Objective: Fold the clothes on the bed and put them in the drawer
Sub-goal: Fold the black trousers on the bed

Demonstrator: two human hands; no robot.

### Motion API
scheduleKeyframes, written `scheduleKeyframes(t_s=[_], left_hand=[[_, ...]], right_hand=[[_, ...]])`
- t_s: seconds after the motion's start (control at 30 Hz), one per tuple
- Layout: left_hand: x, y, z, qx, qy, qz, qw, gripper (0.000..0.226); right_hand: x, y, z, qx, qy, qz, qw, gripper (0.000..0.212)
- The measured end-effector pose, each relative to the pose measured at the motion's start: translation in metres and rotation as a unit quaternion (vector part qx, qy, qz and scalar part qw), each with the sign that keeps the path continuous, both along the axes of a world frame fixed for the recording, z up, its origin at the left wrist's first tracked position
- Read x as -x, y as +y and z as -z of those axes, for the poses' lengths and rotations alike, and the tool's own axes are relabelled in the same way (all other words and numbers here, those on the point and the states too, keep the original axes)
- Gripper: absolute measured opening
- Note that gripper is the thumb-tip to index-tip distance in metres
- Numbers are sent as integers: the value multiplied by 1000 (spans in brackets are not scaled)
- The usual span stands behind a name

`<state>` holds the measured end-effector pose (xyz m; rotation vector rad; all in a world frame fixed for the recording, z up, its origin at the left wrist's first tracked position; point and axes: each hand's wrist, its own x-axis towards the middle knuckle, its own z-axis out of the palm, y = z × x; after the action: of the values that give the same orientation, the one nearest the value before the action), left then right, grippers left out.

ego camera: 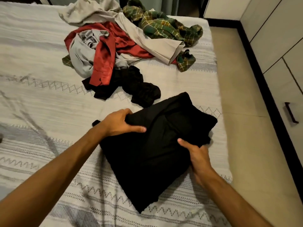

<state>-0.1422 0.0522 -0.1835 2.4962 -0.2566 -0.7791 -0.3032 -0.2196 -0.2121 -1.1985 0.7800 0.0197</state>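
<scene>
- A folded black garment [152, 154] was seen lying on the near right part of the bed [41, 99], just beside its right edge, with one corner pointed toward the viewer.
- The right hand [198, 158] was closed on the garment's right edge, its thumb laid on top and its fingers [204, 147] tucked out of sight beneath the cloth.
- The left hand [118, 122] was closed on the upper left edge, thumb stretched across the top, fingers [127, 112] curled over the fold.
- Both forearms were reached forward and inward from the lower corners, wrists bent down to the cloth.
- The garment was judged soft, light and limp; a hold at two opposite edges, or from beneath, would be needed to keep the folds from slipping open.
- Farther off, a crumpled black piece [131, 84], a red garment [105, 61], a grey one [80, 54], a beige one [147, 40] and a green plaid shirt [164, 25] were heaped unfolded.
- To the right, across the floor, a cabinet with a dark drawer handle [291, 114] was seen.
</scene>
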Motion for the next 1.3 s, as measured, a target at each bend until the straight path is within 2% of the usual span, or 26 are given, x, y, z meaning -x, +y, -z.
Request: scheduleKeyframes(t_s=[0.07,0.13,0.2,0.27,0.33,0.43,0.57,0.67,0.77,0.87,1.0,1.07,1.17,1.23,1.3], left_hand=[[0,3,7,86,112,-58,988,86],[17,8,16,173,254,-77,949,78],[46,12,22,213,400,-75,888,64],[77,15,22,225,468,-102,848,66],[99,17,22,246,443,-135,851,75],[122,17,20,254,344,-157,890,74],[149,42,4,300,320,-205,875,52],[166,110,-28,359,289,-292,838,52],[188,188,-60,400,198,-390,805,62],[215,272,-87,403,91,-503,759,59],[230,396,-125,378,-22,-605,700,59],[227,450,-125,373,-58,-634,674,60],[218,519,-74,377,-66,-704,598,73],[209,537,-34,367,-25,-737,567,75],[205,544,4,342,-9,-762,550,84]], right_hand=[[-24,-8,2,49,-25,-26,998,52],[-52,-18,-4,76,-23,-71,994,53],[-67,-26,-14,42,-16,-110,993,61],[-64,-23,-29,-12,19,-177,984,69],[-39,-12,-43,2,80,-240,967,76],[-5,2,-64,66,141,-246,957,78],[-25,38,-120,101,171,-327,924,66],[-68,113,-161,103,163,-435,880,61],[-106,208,-184,123,86,-554,819,56],[-137,319,-194,109,2,-640,760,68],[-175,487,-209,62,-121,-714,687,56],[-192,556,-202,50,-143,-723,674,48],[-207,635,-136,100,-110,-724,674,40],[-209,651,-80,161,-40,-729,664,38],[-204,657,-33,212,-23,-708,673,33]])
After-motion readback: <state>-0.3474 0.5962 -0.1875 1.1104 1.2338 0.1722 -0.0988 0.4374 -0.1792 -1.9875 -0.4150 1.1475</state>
